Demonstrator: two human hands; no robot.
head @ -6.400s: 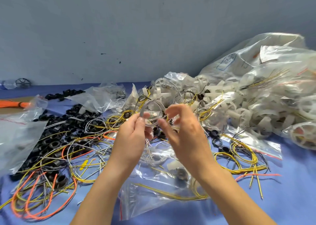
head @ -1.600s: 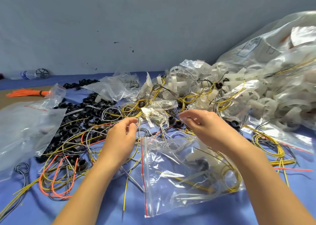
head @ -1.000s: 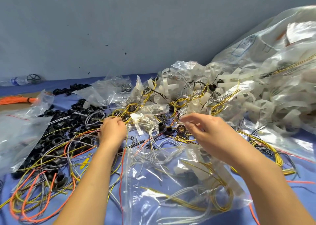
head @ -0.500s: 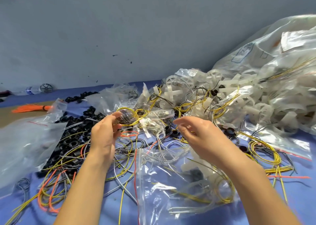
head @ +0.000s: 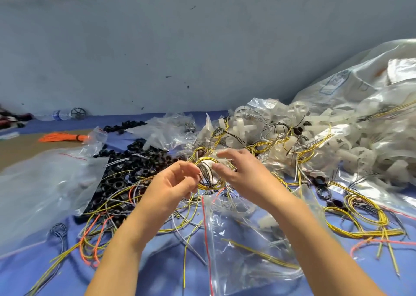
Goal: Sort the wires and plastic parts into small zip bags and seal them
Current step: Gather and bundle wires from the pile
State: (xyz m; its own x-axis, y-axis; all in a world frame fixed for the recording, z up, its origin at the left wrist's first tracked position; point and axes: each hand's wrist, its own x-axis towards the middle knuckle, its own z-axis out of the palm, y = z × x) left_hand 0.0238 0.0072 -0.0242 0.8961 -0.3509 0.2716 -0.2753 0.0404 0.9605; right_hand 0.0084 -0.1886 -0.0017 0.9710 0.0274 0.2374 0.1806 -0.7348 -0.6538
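At the left edge of the blue table (head: 27,271) a large clear bag (head: 33,190) is seen lying flat, with an orange wire bundle (head: 60,136) beyond it and a heap of black plastic rings (head: 135,167) to its right. Just right of that heap the left hand (head: 171,184) is raised above the table with its fingers curled, and the left rim of a small coil of wire (head: 209,175), yellow and black, is pinched at its fingertips. The coil is held in the air between the two hands. Its upper right rim is nipped by the thumb and forefinger of the right hand (head: 244,176), the other fingers being loosely spread.

Directly below the coil, and nearer the person, a zip bag (head: 247,250) is laid flat on the table with some wires and a white part inside. Its red seal strip (head: 206,226) is seen along the bag's left side, running from just beneath the coil toward the person, so the mouth is judged to face left. The right forearm is stretched over the bag, whereas the left hand is placed on the mouth side; the coil is therefore likely to be lowered and fed in from the left. Farther right, white plastic parts (head: 315,142) are piled.
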